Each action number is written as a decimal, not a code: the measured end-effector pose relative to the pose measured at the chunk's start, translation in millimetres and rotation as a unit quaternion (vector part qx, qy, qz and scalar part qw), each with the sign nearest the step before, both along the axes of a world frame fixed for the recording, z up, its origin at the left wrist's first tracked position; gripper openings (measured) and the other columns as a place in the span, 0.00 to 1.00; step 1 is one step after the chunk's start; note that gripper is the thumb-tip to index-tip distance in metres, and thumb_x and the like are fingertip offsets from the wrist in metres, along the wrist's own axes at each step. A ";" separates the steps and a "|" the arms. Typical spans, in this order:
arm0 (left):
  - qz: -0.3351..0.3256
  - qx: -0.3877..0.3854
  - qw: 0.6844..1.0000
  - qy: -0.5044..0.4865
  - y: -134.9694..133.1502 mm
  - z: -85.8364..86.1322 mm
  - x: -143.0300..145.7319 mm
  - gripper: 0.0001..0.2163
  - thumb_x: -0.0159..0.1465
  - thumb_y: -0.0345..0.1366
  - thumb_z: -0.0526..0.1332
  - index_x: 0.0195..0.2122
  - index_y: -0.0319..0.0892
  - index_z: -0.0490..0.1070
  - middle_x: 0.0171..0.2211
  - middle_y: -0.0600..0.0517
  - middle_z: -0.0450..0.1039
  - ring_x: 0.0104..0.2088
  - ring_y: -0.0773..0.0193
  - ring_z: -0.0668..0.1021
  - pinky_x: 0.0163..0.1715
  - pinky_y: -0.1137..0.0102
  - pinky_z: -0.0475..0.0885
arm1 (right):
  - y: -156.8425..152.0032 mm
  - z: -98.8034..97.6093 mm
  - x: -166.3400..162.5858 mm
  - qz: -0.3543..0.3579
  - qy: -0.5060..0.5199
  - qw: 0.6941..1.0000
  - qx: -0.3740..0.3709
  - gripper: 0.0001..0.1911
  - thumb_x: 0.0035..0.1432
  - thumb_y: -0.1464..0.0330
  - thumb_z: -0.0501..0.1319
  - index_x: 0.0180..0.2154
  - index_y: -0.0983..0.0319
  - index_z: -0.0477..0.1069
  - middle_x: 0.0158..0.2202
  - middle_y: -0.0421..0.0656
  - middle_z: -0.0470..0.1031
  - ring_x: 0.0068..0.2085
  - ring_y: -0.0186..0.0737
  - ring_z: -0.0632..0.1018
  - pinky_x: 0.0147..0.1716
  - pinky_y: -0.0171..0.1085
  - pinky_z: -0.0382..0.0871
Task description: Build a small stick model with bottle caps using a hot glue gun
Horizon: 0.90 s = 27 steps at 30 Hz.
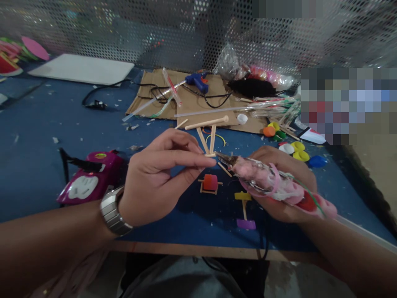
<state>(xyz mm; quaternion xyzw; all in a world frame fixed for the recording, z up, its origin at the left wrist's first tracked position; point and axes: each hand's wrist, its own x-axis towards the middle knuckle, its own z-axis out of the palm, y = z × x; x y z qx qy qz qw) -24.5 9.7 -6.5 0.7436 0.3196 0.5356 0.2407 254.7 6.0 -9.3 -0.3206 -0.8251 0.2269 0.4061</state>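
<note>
My left hand [159, 178], with a metal watch at the wrist, pinches a small frame of thin wooden sticks [212, 140] between thumb and fingers. Two sticks rise from the pinched piece to a longer rod with a rounded end [207, 123]. My right hand [285, 162] grips a worn pink hot glue gun [266, 179], a clear glue stick [366, 228] trailing from its back. Its dark nozzle is at the pinched end, close to my left fingertips. Below are an orange-and-pink roll on a stick frame [210, 182] and a stick with yellow and purple ends [245, 210].
Cardboard [164, 106] bears a blue glue gun [198, 82] with its cord. A magenta box with a plugged-in cord [93, 176] lies left. Coloured caps [299, 155] and bundled sticks sit right. Behind stands a perforated metal screen [139, 33]; a white board [82, 69] lies back left.
</note>
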 end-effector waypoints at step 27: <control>0.006 0.008 1.000 0.003 0.4 -1.3 -1.1 0.14 0.70 0.25 0.72 0.46 0.57 0.89 0.43 0.50 0.81 0.46 0.58 0.84 0.47 0.61 0.86 | -2.3 6.3 2.4 0.003 -0.017 0.999 0.028 0.05 0.68 0.68 0.68 0.44 0.53 0.75 0.38 0.44 0.79 0.35 0.47 0.80 0.33 0.44 0.71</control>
